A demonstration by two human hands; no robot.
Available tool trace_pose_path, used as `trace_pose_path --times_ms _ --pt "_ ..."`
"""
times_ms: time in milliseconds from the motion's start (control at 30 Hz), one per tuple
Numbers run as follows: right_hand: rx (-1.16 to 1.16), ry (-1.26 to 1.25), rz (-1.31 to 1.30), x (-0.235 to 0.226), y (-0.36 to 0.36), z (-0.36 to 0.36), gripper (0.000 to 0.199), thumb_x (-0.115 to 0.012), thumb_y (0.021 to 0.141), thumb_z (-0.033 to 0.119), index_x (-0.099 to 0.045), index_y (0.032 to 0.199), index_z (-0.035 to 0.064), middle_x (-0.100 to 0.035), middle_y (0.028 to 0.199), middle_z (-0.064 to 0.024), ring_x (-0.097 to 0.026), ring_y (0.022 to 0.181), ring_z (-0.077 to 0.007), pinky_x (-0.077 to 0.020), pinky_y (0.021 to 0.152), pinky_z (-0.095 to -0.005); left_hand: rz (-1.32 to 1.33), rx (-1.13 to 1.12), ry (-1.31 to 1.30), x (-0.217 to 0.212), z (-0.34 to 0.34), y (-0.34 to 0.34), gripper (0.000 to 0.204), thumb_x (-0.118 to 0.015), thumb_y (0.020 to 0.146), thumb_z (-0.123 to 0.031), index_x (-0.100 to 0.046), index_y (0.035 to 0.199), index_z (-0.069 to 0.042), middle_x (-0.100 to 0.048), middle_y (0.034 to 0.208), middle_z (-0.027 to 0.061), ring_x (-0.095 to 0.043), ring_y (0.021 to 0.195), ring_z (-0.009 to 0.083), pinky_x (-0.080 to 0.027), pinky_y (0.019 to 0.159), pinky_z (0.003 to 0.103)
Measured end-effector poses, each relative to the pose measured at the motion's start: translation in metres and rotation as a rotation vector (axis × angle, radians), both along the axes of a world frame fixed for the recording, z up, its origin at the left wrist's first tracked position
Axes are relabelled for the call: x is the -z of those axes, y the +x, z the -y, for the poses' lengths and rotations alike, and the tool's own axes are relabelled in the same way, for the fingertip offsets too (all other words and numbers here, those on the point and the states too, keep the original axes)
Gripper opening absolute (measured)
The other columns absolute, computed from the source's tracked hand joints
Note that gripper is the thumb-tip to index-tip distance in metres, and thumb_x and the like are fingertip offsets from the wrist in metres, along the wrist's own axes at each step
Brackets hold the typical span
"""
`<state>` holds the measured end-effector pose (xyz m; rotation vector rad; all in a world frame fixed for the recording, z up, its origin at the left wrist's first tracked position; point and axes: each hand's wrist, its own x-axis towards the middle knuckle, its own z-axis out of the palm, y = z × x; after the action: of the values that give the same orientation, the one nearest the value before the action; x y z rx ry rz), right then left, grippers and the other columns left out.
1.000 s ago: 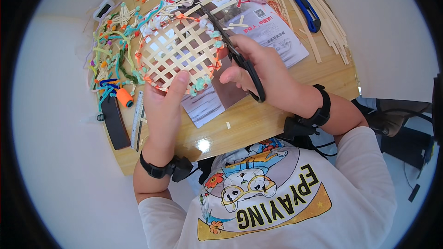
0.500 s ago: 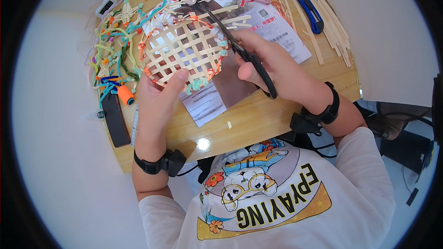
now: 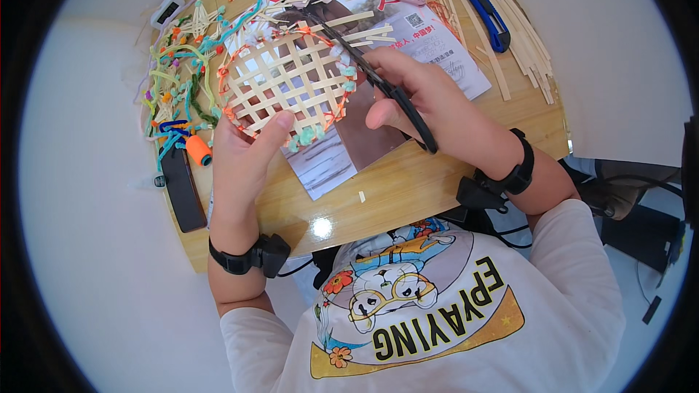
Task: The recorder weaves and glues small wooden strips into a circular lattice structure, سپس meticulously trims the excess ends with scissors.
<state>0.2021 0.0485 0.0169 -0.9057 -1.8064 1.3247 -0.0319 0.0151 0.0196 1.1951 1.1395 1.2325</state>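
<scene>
A round lattice of pale woven strips [image 3: 295, 91], rimmed with orange thread and tufts of green and white fuzzy cord, hangs tilted above the table. My left hand [image 3: 251, 147] grips its near left edge, thumb on top and fingers mostly hidden underneath. Black-handled scissors [image 3: 412, 113] are in my right hand [image 3: 433, 98], fingers around the handle. Their dark blades lie along the lattice's upper right rim, where several uncut strip ends [image 3: 373, 32] stick out past the blades. Whether the blades touch a strip, I cannot tell.
Beneath the work lies a magazine [image 3: 466, 76]. A blue utility knife [image 3: 484, 11] rests on loose wooden strips [image 3: 528, 51] at the right. Colourful fuzzy cord scraps [image 3: 182, 76], an orange spool [image 3: 198, 150], a dark phone [image 3: 183, 189] and a small white digital timer [image 3: 167, 9] line the left.
My left hand and the woven lattice have shifted slightly left. The scissors and my right hand have moved only a little, still at the upper right rim.
</scene>
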Motion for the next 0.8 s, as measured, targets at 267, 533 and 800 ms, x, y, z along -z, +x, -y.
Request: trace_pose_path --times_ms 267,533,800 --pt "0.023 0.004 0.133 -0.007 0.001 0.001 0.051 -0.074 0.076 0.041 -0.054 0.104 0.0021 -0.052 0.067 -0.0052 -0.045 0.061 -0.0120 -0.0416 0.059 -0.0258 0.015 0.008 0.003 0.000 0.000 0.000 0.038 -0.067 0.084 -0.009 -0.054 0.118 0.002 -0.065 0.107 0.0100 -0.062 0.095 0.0133 -0.049 0.083 0.028" --pt "0.026 0.036 -0.029 0.002 0.000 0.002 0.056 -0.073 0.076 0.045 -0.053 0.105 0.0018 -0.048 0.066 -0.0057 -0.042 0.060 -0.0130 -0.0386 0.056 -0.0272 0.020 -0.002 -0.014 0.001 -0.001 -0.001 0.041 -0.069 0.083 -0.011 -0.053 0.119 0.002 -0.065 0.106 0.0099 -0.062 0.094 0.0138 -0.050 0.083 0.028" --pt "-0.026 0.019 0.043 0.003 0.002 -0.001 0.061 -0.071 0.076 0.050 -0.052 0.110 0.0030 -0.048 0.069 -0.0055 -0.044 0.064 -0.0135 -0.0396 0.059 -0.0278 -0.032 0.044 -0.060 -0.001 -0.002 -0.010 0.039 -0.068 0.083 -0.011 -0.053 0.118 0.001 -0.065 0.103 0.0081 -0.061 0.090 0.0114 -0.050 0.078 0.026"
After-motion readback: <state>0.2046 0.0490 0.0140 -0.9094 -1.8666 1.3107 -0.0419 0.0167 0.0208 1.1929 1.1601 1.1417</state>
